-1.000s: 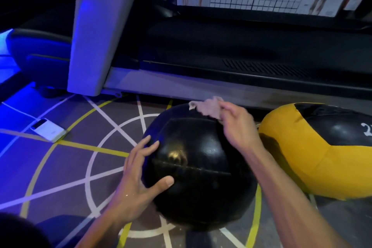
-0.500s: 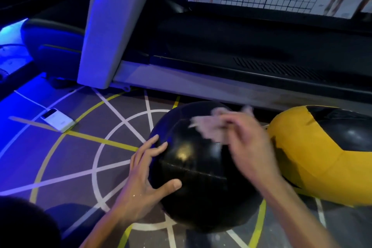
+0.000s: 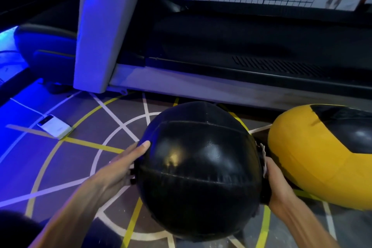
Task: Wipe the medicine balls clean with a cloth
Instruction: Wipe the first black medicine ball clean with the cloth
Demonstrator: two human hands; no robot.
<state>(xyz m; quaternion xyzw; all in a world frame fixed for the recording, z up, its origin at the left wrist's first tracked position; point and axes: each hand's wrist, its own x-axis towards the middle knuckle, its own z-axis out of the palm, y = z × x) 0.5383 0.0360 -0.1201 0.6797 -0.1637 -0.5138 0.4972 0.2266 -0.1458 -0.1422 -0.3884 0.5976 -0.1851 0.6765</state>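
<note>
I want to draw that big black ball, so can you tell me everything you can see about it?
The black ball is big, round and shiny, like dark leather, with stitched seams splitting it into panels. It is over the lined floor, left of a yellow ball. The left hand presses flat on its left side; the right hand presses a cloth against its right side.

Left hand [image 3: 120, 167] and right hand [image 3: 278, 183], cloth [image 3: 262, 152] beneath it, flank black ball [image 3: 197, 169].

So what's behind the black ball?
Painted floor lines and the treadmill's grey base. The black ball hides where the lines meet and most of the cloth at the right hand.
</note>
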